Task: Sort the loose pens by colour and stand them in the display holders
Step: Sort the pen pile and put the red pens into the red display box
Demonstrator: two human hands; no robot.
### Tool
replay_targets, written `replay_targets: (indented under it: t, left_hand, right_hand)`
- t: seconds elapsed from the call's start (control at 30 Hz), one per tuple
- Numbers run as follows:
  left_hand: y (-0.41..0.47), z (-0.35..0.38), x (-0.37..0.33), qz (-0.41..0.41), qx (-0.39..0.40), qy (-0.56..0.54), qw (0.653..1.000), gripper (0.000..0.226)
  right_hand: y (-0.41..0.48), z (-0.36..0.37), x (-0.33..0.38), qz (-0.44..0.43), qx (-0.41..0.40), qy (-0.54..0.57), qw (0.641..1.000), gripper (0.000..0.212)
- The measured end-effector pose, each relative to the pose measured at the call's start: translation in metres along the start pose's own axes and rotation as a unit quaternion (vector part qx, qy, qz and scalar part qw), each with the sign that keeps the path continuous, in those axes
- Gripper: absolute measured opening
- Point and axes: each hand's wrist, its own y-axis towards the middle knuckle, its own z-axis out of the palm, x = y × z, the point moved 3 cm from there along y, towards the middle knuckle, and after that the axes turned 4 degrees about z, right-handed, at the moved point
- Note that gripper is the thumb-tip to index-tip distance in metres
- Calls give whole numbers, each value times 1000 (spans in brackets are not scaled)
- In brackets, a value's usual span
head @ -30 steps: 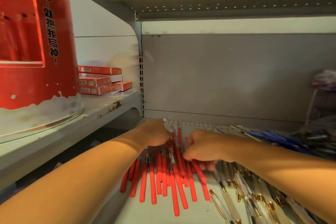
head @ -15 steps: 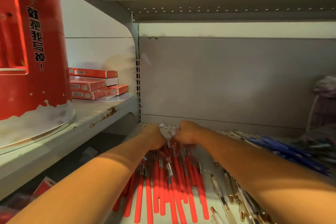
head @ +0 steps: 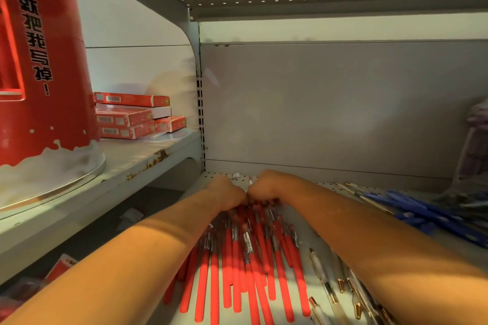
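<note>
A bunch of red pens [head: 237,258] lies fanned out on the grey shelf [head: 311,295], their far ends gathered under my two hands. My left hand [head: 227,194] and my right hand [head: 264,187] sit side by side, knuckles touching, fingers curled down over the far ends of the red pens. The fingertips are hidden behind the knuckles. To the right of the red pens lie clear pens with gold tips [head: 332,290]. A heap of blue pens [head: 422,216] lies at the right of the shelf.
A big red display stand [head: 39,60] with Chinese lettering sits on the raised left shelf [head: 126,166], with red flat boxes [head: 132,116] stacked behind it. The shelf's back panel [head: 330,103] is close behind my hands. A blurred purple thing [head: 475,140] stands far right.
My right hand moved left and further back until it met my left hand. Both hands now gather the pens' far ends together. The camera shifted slightly.
</note>
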Motion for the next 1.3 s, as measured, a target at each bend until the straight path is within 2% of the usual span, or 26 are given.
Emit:
replay_targets:
  t: [0.13,0.33,0.4,0.5,0.63,0.73,0.8,0.87,1.03,1.23,1.3]
  left_hand:
    - [-3,0,-1,-18,14,-9,1000,22]
    - [-6,4,-7,-38,27,-22,999,38]
    - [-4,7,-13,-33,40,-30,998,42]
    - [-3,11,-20,-25,62,-16,998,54]
    - [-2,13,-22,-32,86,17,996,61]
    - [1,16,-26,-28,84,24,996,66]
    - [3,19,-31,-23,75,49,996,56]
    - [5,21,-35,-25,65,62,996,38]
    - [7,26,-47,-13,79,131,988,31]
    - [5,29,-55,6,113,144,983,18]
    - [4,26,-57,25,92,128,987,24]
  right_hand:
    - [1,1,-4,5,-1,3,1000,28]
    - [1,-3,-14,19,-52,96,994,31]
    - [-4,-10,-22,21,-75,132,988,25]
    - [-10,-15,-35,30,-77,160,984,27]
    - [-10,-13,-50,49,-84,278,956,21]
    - [-8,-18,-58,28,-125,356,925,19]
    - [-9,-25,-64,14,-149,411,899,17]
    - [-11,-29,-68,10,-149,433,889,18]
    - [-21,-28,-73,2,-120,439,890,18]
    - [-36,-22,-70,-18,-95,420,902,16]
    - [-41,-22,-69,-20,-99,416,904,16]
